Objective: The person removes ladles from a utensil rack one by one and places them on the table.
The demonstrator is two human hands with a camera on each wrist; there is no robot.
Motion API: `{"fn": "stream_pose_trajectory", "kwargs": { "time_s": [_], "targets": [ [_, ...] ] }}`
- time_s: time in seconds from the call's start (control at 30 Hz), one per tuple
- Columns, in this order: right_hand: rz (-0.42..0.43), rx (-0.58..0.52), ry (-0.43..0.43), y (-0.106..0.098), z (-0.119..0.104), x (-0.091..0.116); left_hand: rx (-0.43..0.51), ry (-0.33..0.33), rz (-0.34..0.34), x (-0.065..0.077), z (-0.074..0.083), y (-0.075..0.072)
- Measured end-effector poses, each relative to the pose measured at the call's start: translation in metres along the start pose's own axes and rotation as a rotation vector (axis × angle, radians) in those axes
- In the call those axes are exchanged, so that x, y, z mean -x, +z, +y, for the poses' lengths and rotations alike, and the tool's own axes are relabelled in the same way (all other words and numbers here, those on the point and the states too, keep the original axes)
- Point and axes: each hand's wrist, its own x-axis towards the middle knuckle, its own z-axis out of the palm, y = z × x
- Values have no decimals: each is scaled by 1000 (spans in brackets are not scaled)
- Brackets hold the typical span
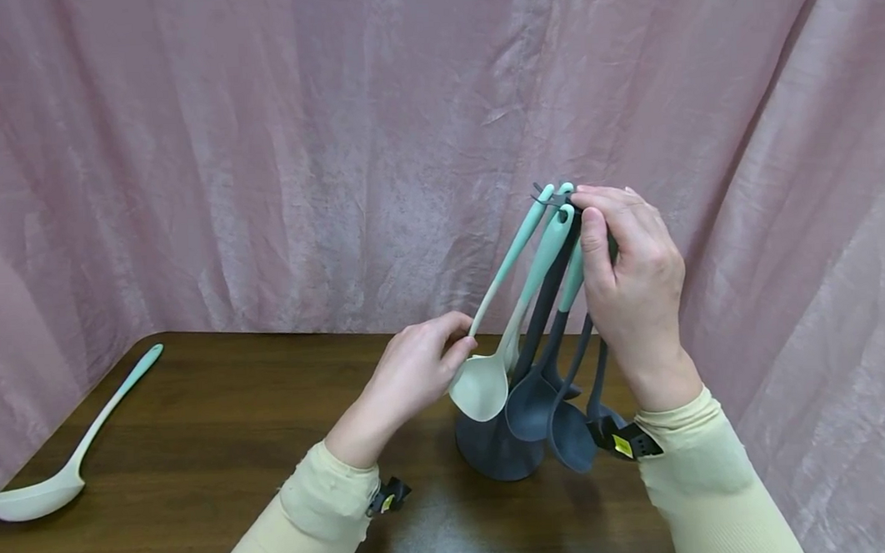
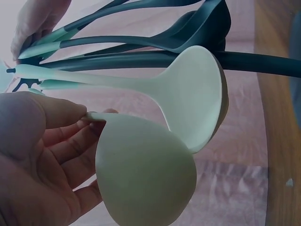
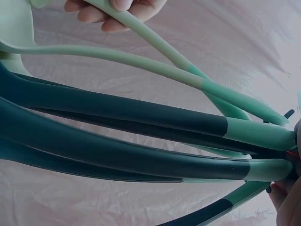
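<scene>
My left hand (image 1: 417, 361) pinches the neck of a cream spoon (image 2: 146, 169) with a mint handle (image 1: 512, 252), between thumb and fingers. In the head view its bowl is mostly hidden. The handle's tip is up at the hooks of a dark utensil stand (image 1: 501, 461). At the stand's top my right hand (image 1: 633, 266) grips with thumb and fingers; part of that grip is hidden. Beside the pinched spoon hangs a cream ladle (image 1: 480, 390). Several dark utensils with mint handle ends hang further right, among them a dark ladle (image 1: 571, 437).
Another cream ladle (image 1: 37, 498) with a mint handle end lies at the left of the brown wooden table (image 1: 256, 437). Pink curtains (image 1: 293, 151) hang behind the table and along its sides.
</scene>
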Motion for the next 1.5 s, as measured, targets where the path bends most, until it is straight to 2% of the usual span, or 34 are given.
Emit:
{"fn": "stream_pose_trajectory", "kwargs": {
  "time_s": [0.23, 0.9, 1.5],
  "targets": [
    [1, -8, -3, 1, 1, 1, 35, -12, -14, 2, 0, -1],
    [7, -14, 1, -2, 0, 0, 47, -21, -40, 2, 4, -7],
    [-5, -5, 14, -2, 0, 1, 49, -14, -20, 3, 4, -9]
  ]
}}
